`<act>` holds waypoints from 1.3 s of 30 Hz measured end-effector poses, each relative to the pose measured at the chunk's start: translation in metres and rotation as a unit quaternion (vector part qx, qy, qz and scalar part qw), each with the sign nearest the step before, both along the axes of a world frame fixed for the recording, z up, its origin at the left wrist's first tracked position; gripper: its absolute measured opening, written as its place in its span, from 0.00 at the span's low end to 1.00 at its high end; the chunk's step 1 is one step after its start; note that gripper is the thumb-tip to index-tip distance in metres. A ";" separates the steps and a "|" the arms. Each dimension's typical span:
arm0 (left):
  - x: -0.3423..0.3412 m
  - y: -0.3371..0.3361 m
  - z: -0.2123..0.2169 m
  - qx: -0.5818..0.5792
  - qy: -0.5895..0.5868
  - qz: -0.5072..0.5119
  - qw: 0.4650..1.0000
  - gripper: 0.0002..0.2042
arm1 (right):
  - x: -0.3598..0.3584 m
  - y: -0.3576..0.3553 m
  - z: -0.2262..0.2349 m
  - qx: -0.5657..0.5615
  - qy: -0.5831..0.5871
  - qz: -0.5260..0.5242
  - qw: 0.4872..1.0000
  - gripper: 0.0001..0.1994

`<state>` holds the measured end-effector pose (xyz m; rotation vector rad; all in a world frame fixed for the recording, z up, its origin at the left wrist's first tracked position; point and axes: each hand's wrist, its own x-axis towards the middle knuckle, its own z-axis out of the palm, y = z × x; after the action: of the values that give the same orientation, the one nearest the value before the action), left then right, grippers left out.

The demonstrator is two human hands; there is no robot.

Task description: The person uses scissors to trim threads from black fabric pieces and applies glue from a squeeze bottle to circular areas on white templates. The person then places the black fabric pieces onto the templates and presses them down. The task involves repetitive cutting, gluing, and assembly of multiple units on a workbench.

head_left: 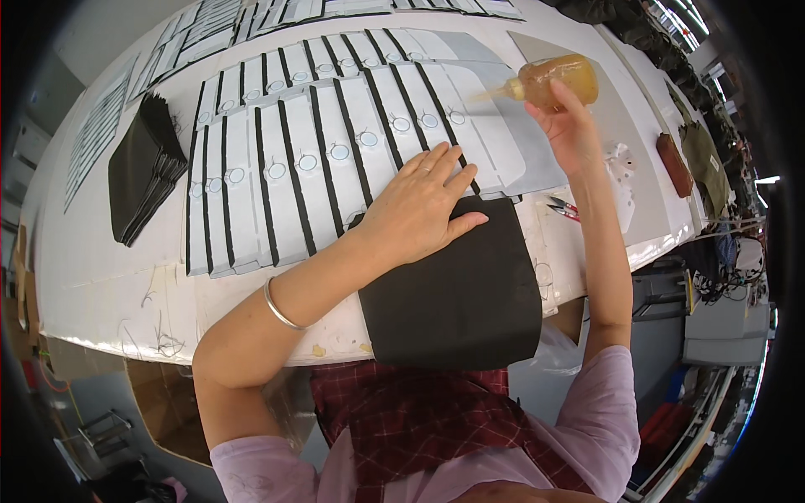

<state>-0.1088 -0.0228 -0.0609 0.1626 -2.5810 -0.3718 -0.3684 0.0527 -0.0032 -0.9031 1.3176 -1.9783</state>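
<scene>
A squeeze bottle [563,80] of amber liquid lies tipped on its side in the air, gripped by my right hand [566,134]. Its narrow nozzle points left over a row of overlapping white pieces with black edges [360,117], each marked with a pale round outline. My left hand [423,201] rests flat, fingers stretched, across the near edge of that row. Under its palm and thumb is a black sheet of material [457,293], which hangs over the table's front edge. Whether liquid is leaving the nozzle I cannot make out.
A folded stack of black pieces [142,172] stands left of the row. More striped pieces [205,29] lie at the far side of the white table [92,277]. Red-handled snips [566,211] and a brown pouch [674,165] are to the right. Loose threads lie near the front edge.
</scene>
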 end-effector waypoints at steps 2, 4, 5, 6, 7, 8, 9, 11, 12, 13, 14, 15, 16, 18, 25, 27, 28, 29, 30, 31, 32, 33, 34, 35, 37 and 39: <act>0.000 0.001 0.001 0.006 -0.006 -0.001 1.000 0.29 | -0.001 0.002 -0.006 0.025 0.011 -0.003 1.000 0.22; 0.000 0.001 0.003 0.008 -0.013 -0.001 1.000 0.29 | -0.003 0.004 -0.009 0.051 0.015 -0.015 0.998 0.22; 0.000 0.001 0.004 0.006 -0.016 0.000 1.000 0.29 | -0.005 0.004 -0.011 0.065 0.013 -0.026 0.997 0.23; 0.000 0.001 0.004 0.005 -0.020 0.000 1.000 0.29 | -0.007 0.004 -0.012 0.078 0.012 -0.037 0.996 0.23; 0.000 0.001 0.005 0.005 -0.021 0.000 1.000 0.30 | -0.007 0.003 -0.014 0.069 0.008 -0.038 0.997 0.23; 0.000 0.002 0.005 0.006 -0.022 -0.001 1.000 0.30 | -0.005 0.000 -0.017 0.061 0.005 -0.038 0.997 0.23; 0.000 0.002 0.005 0.006 -0.023 -0.001 1.000 0.30 | -0.003 -0.002 -0.019 0.052 0.002 -0.039 0.998 0.23; 0.000 0.001 0.005 0.005 -0.024 0.000 1.000 0.29 | 0.000 -0.002 -0.019 0.048 -0.003 -0.031 0.998 0.23; 0.001 0.001 0.005 0.004 -0.024 0.001 1.000 0.29 | 0.001 -0.003 -0.018 0.046 -0.006 -0.027 0.999 0.22; 0.000 0.001 0.005 0.004 -0.024 0.001 1.000 0.29 | 0.003 -0.003 -0.017 0.043 -0.003 -0.029 0.999 0.22; 0.000 0.001 0.005 0.003 -0.024 0.002 1.000 0.29 | 0.005 -0.003 -0.016 0.039 0.000 -0.032 0.999 0.22; 0.000 0.001 0.005 0.003 -0.024 0.002 1.000 0.29 | 0.006 -0.003 -0.016 0.036 0.003 -0.034 0.999 0.21; 0.000 0.001 0.005 0.004 -0.024 0.002 1.000 0.29 | 0.006 -0.004 -0.016 0.036 0.006 -0.041 0.998 0.21; 0.000 0.002 0.006 0.006 -0.025 0.002 1.000 0.29 | 0.005 -0.006 -0.018 0.037 0.013 -0.055 0.998 0.20; 0.000 0.001 0.005 0.005 -0.025 0.001 1.000 0.30 | 0.008 -0.011 -0.022 0.045 0.010 -0.060 0.997 0.19; -0.001 0.001 0.005 0.006 -0.024 -0.001 1.000 0.30 | 0.010 -0.011 -0.022 0.047 0.008 -0.059 0.997 0.19; 0.000 0.001 0.005 0.007 -0.023 -0.001 1.000 0.30 | 0.011 -0.011 -0.022 0.046 0.008 -0.059 0.997 0.19; 0.000 0.001 0.005 0.007 -0.023 -0.001 1.000 0.30 | 0.011 -0.012 -0.023 0.044 0.007 -0.060 0.997 0.19; 0.000 0.001 0.005 0.008 -0.023 -0.001 1.000 0.30 | 0.012 -0.012 -0.023 0.043 0.007 -0.060 0.997 0.19; 0.000 0.001 0.005 0.007 -0.024 0.000 1.000 0.30 | 0.012 -0.013 -0.023 0.044 0.008 -0.059 0.997 0.19; 0.000 0.001 0.005 0.006 -0.025 0.000 1.000 0.30 | 0.013 -0.013 -0.024 0.044 0.009 -0.059 0.997 0.19; 0.000 0.001 0.005 0.004 -0.025 0.001 1.000 0.30 | 0.013 -0.013 -0.024 0.045 0.009 -0.059 0.997 0.18; -0.001 0.001 0.005 0.005 -0.025 0.001 1.000 0.30 | 0.012 -0.013 -0.024 0.048 0.010 -0.056 0.997 0.19; -0.001 0.001 0.005 0.005 -0.024 0.001 1.000 0.30 | 0.011 -0.012 -0.025 0.051 0.010 -0.053 0.997 0.19; -0.001 0.001 0.005 0.006 -0.023 0.000 1.000 0.30 | 0.011 -0.011 -0.025 0.054 0.013 -0.047 0.997 0.19; -0.001 0.001 0.005 0.006 -0.022 -0.001 1.000 0.30 | 0.013 -0.009 -0.025 0.056 0.017 -0.041 0.997 0.19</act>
<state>-0.1098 -0.0215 -0.0560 0.1737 -2.6225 -0.3899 -0.3556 0.0440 -0.0282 -0.8456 1.4920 -1.9369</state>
